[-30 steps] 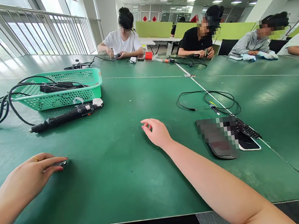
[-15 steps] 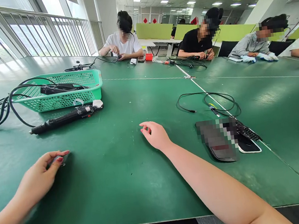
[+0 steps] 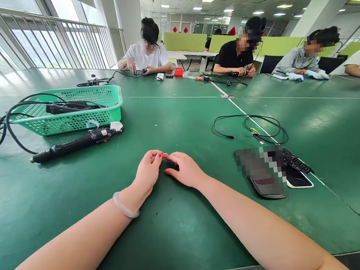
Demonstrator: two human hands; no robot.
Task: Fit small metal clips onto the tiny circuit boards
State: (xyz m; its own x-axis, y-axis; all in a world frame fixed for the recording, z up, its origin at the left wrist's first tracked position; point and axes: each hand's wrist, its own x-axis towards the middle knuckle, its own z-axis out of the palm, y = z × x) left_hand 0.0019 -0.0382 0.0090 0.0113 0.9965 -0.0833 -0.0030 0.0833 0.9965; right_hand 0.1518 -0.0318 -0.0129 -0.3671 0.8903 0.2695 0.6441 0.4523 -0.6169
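Over the middle of the green table (image 3: 184, 226), my left hand (image 3: 149, 170) wears a pale bangle on its wrist (image 3: 126, 205) and has its thumb and fingers pinched together. Whatever small thing may be between them is hidden. My right hand (image 3: 184, 168) meets it from the other side, fingertips touching or nearly touching the left fingertips. Its thumb stands apart from its curved fingers, with no object visible between them. The nearest tool is a black electric screwdriver (image 3: 76, 144), lying on its side to the left of both hands.
A green mesh basket (image 3: 112, 115) holds black equipment, with black cables (image 3: 8, 125) looping out to its left. At right lie a coiled black cable (image 3: 263, 117), a dark flat case (image 3: 264, 181) and a white-edged phone (image 3: 298, 178). Several people sit across the table, one in white (image 3: 144, 54).
My left hand has moved right and forward from the table's left side to meet my right hand. The right hand has stayed nearly in place, its thumb now farther from its fingers.
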